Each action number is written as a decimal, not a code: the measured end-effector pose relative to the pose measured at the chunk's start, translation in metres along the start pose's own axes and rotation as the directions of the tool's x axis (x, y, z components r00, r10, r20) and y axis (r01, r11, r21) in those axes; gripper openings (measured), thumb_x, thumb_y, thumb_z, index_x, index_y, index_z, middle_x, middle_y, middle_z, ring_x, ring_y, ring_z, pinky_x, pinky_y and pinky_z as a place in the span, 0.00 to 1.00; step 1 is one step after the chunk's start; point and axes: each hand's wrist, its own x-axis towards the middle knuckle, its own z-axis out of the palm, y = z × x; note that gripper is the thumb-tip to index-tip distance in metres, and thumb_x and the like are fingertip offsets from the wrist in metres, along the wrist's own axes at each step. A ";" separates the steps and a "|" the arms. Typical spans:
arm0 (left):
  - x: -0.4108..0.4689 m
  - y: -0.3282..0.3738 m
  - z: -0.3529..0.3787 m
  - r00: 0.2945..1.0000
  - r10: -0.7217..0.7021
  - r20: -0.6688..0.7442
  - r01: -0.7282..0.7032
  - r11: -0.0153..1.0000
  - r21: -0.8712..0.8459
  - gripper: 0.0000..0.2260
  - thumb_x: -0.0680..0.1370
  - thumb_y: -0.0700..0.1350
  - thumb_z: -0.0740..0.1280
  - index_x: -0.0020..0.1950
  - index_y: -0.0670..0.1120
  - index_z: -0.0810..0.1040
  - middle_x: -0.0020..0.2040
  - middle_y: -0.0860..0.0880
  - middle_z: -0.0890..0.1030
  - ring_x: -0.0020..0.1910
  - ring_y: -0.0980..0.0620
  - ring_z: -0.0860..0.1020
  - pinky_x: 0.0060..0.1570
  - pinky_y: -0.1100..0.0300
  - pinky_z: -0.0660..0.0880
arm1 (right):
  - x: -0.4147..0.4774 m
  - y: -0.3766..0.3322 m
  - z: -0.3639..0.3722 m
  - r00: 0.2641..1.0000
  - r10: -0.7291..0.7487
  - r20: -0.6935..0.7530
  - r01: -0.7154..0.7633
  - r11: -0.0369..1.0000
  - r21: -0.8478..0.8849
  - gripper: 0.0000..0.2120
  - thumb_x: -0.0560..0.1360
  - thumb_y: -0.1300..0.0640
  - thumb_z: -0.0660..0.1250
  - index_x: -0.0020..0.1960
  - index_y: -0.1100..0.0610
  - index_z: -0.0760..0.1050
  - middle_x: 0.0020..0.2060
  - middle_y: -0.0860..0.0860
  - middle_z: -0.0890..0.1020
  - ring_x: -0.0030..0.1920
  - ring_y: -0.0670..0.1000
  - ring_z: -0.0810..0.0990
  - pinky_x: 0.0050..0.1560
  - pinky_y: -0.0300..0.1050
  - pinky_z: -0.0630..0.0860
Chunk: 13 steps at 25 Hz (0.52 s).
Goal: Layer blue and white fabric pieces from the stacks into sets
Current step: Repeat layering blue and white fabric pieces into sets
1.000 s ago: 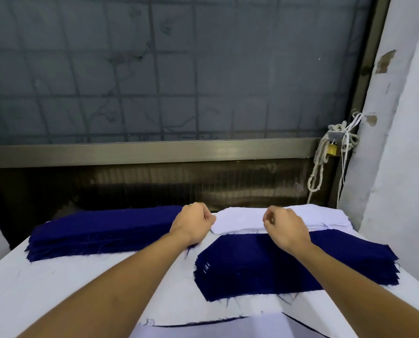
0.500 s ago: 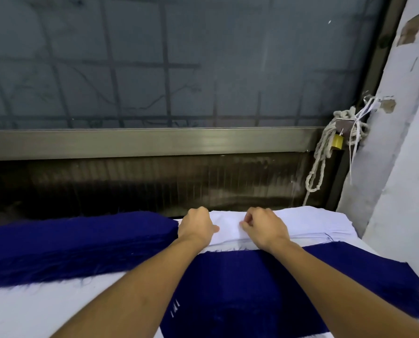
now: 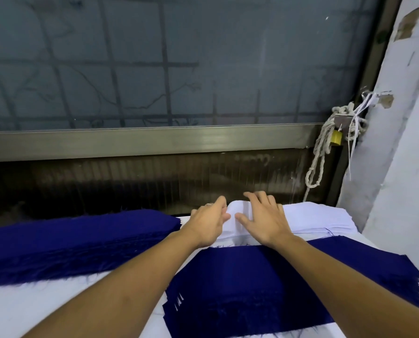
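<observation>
Counter (image 3: 45, 311), draped in white cloth, carrying three piles. Long blue stack (image 3: 76, 240), left: woven, with fuzzy frayed edges. Near blue stack (image 3: 264, 289), under the forearms: angled corners, loose threads. White stack (image 3: 320, 218), rear right: thin, smooth plies. Half a second ago both hands were fisted at its near edge. Now the right hand (image 3: 264, 220) lies flat on it, fingers spread, holding nothing. The left hand (image 3: 208, 225) touches the top white ply (image 3: 240, 215), buckled up between them; whether its grip pinches cannot be told. Probably one ply is being separated for layering.

Barred window (image 3: 154, 64), white rope (image 3: 321, 152), brass padlock (image 3: 336, 140), peeling wall (image 3: 403, 118)
</observation>
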 end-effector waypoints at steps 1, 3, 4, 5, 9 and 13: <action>-0.002 0.001 -0.002 1.000 0.002 0.022 0.001 0.992 -0.126 0.11 0.86 0.46 0.60 0.45 0.53 0.63 0.41 0.51 0.73 0.39 0.52 0.69 0.42 0.56 0.67 | 0.001 -0.002 -0.003 1.000 -0.023 0.011 0.022 0.998 0.066 0.30 0.78 0.41 0.64 0.77 0.45 0.62 0.74 0.47 0.66 0.74 0.52 0.63 0.73 0.53 0.61; -0.004 0.004 -0.008 0.999 0.030 -0.031 -0.038 0.957 -0.288 0.10 0.83 0.44 0.65 0.45 0.52 0.67 0.41 0.52 0.74 0.40 0.55 0.71 0.41 0.60 0.68 | 0.004 -0.007 -0.012 0.997 0.008 0.074 -0.025 0.973 0.230 0.28 0.75 0.46 0.67 0.74 0.42 0.65 0.73 0.49 0.68 0.74 0.54 0.61 0.73 0.55 0.61; -0.004 0.006 -0.011 0.996 0.040 -0.084 -0.065 0.943 -0.327 0.09 0.81 0.43 0.69 0.46 0.51 0.70 0.43 0.53 0.76 0.42 0.56 0.73 0.43 0.62 0.68 | 0.006 -0.010 -0.016 0.993 0.041 0.113 -0.072 0.955 0.288 0.26 0.75 0.48 0.68 0.72 0.42 0.68 0.70 0.50 0.70 0.73 0.56 0.63 0.71 0.55 0.64; -0.005 0.007 -0.014 0.990 0.035 -0.133 -0.081 0.930 -0.359 0.09 0.79 0.43 0.72 0.47 0.50 0.72 0.45 0.53 0.76 0.43 0.56 0.74 0.43 0.65 0.69 | 0.007 -0.011 -0.019 0.989 0.055 0.139 -0.098 0.941 0.325 0.23 0.76 0.49 0.69 0.69 0.44 0.70 0.67 0.50 0.73 0.70 0.56 0.67 0.68 0.54 0.68; -0.008 0.012 -0.027 0.963 -0.079 -0.259 -0.036 0.911 -0.411 0.10 0.76 0.45 0.76 0.53 0.48 0.77 0.42 0.52 0.78 0.41 0.55 0.76 0.40 0.64 0.72 | 0.003 -0.013 -0.035 0.997 -0.010 0.080 -0.022 0.920 0.392 0.10 0.79 0.51 0.70 0.59 0.49 0.78 0.53 0.47 0.82 0.57 0.51 0.79 0.61 0.53 0.77; -0.011 0.016 -0.029 0.939 -0.110 -0.327 0.065 0.987 -0.144 0.10 0.81 0.54 0.69 0.44 0.49 0.76 0.38 0.51 0.79 0.36 0.53 0.76 0.33 0.60 0.68 | 0.003 -0.015 -0.042 0.998 -0.047 -0.034 0.056 0.936 0.348 0.04 0.80 0.54 0.69 0.54 0.49 0.81 0.48 0.46 0.84 0.51 0.48 0.80 0.62 0.54 0.77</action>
